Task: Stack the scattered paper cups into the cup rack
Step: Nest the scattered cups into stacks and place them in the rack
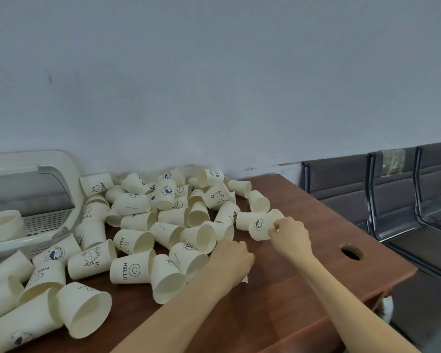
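Right hand (289,231) fingers pinch a cream paper cup with blue emblem (259,226) near the brown wooden desk's (303,289) right edge; a crushing grip may deform it. Left hand (231,253) grasp: cannot tell.

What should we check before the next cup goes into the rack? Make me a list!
1. Right hand has a grip on a cup: ok, its fingers pinch the whale-logo cup at the pile's right edge.
2. Left hand has a cup: cannot tell, it rests among the cups with its fingers hidden.
3. Rack within reach and open: ok, it stands at the table's left, open toward the pile.
4. Room in the rack: ok, only a short stack shows inside.
5. Pinched cup free of its neighbours: not ok, another cup lies against it.
6. Table edge safe: ok, no cup lies near the edge.
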Demonstrator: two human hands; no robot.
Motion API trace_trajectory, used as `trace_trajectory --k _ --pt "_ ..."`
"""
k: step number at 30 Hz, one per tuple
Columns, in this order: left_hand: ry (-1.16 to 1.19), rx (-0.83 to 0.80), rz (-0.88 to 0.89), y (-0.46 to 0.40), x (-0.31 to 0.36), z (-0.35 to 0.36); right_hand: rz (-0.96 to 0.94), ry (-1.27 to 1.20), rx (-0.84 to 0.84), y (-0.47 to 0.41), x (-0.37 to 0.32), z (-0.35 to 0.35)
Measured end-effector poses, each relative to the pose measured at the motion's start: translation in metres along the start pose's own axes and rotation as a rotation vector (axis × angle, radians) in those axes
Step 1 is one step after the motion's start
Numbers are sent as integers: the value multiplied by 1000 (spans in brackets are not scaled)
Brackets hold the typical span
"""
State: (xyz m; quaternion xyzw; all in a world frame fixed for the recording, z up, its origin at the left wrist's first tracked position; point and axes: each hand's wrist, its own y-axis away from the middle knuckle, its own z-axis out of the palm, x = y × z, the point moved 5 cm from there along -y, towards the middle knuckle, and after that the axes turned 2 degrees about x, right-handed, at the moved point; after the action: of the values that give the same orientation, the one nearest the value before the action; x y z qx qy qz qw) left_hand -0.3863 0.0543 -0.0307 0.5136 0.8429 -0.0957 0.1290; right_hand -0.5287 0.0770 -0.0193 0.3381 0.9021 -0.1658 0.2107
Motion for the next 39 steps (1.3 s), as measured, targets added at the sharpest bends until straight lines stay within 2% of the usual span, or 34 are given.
trace_trajectory --k 8,18,23,33,39 --pt "-28 46 -3 6 -4 -18 -98 59 66 7 -8 -20" --pt "189 297 -282 54 -73 -69 -214 11 87 10 -52 -18" --pt "271 366 -428 98 -120 -68 -340 -74 43 23 -102 -1" --pt "267 414 -738 196 -206 -38 -684 -126 11 67 -234 48" --pt "260 432 -917 252 -245 -22 -807 -133 -37 94 -307 79"
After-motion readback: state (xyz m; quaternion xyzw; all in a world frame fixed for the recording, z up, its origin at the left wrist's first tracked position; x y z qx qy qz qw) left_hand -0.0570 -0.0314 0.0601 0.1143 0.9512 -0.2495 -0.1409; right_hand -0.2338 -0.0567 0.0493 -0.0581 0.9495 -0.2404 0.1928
